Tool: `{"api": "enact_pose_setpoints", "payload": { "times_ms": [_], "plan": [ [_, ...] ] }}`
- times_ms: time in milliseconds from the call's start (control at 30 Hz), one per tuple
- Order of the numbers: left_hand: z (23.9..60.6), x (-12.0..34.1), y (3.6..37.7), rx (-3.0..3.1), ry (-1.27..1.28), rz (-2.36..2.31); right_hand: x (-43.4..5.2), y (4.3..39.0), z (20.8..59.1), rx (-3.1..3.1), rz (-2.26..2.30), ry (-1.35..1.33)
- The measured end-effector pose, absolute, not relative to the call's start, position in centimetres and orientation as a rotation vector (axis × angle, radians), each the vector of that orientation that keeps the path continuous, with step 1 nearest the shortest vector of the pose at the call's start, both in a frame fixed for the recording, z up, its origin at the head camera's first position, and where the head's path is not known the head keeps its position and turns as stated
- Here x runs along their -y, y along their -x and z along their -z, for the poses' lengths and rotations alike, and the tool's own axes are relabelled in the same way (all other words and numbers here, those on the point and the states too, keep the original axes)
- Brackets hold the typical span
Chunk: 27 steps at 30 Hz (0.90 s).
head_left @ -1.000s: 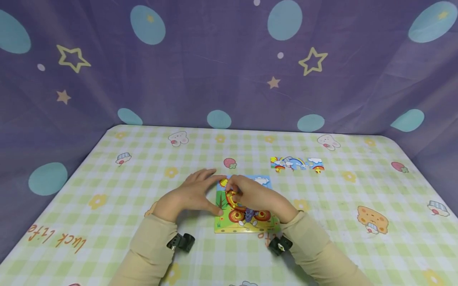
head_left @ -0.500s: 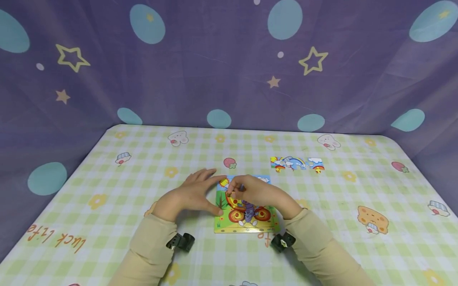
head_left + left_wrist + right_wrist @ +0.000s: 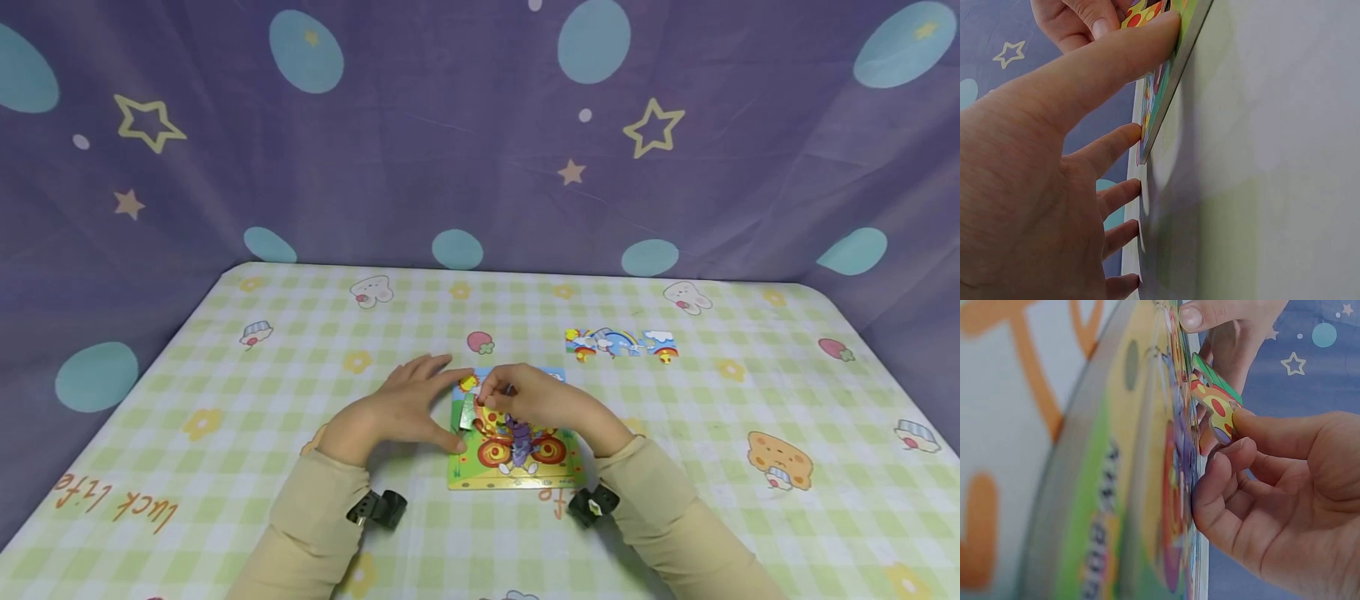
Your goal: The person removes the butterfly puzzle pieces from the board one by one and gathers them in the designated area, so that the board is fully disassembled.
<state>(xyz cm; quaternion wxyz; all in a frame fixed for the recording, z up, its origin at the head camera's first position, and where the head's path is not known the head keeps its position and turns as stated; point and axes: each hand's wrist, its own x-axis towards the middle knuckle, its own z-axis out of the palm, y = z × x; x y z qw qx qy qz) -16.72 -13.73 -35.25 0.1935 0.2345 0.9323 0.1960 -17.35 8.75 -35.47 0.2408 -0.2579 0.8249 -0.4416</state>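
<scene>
A butterfly puzzle board (image 3: 491, 481) lies on the table between the hands. My right hand (image 3: 547, 402) pinches a puzzle piece (image 3: 1217, 405) between thumb and fingers, green on one side and yellow with red spots on the other. In the right wrist view that piece is tilted up from the board's surface, close over its upper left part. My left hand (image 3: 401, 412) is spread at the board's left side, thumb (image 3: 1154, 37) on its edge and index fingertip at its upper left corner. The other left fingers are stretched out beside the board.
Beyond the board to the right lie a few sky-and-rainbow puzzle pieces (image 3: 621, 342) side by side. A checked tablecloth (image 3: 262, 400) covers the table, and a purple curtain (image 3: 450, 150) hangs behind it.
The piece in my right hand has tilted up, its green part now showing to the left of the fingertips. The right hand shifted slightly; my left hand stays in place.
</scene>
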Motion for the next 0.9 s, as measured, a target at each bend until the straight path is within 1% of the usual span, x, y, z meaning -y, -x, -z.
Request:
{"api": "enact_pose_setpoints", "payload": {
  "times_ms": [267,533,900],
  "plan": [
    [35.3,13.7,16.7,-2.62,-0.646,-0.551,-9.4,17.8,34.7,-2.319,1.175,0.748],
    [35.3,13.7,16.7,-2.618,-0.636,-0.557,-11.3,18.2,33.2,-2.38,1.18,0.729],
    [35.3,13.8,16.7,-2.623,-0.65,-0.576,-14.6,19.6,32.4,-2.544,1.141,0.63]
  ]
}}
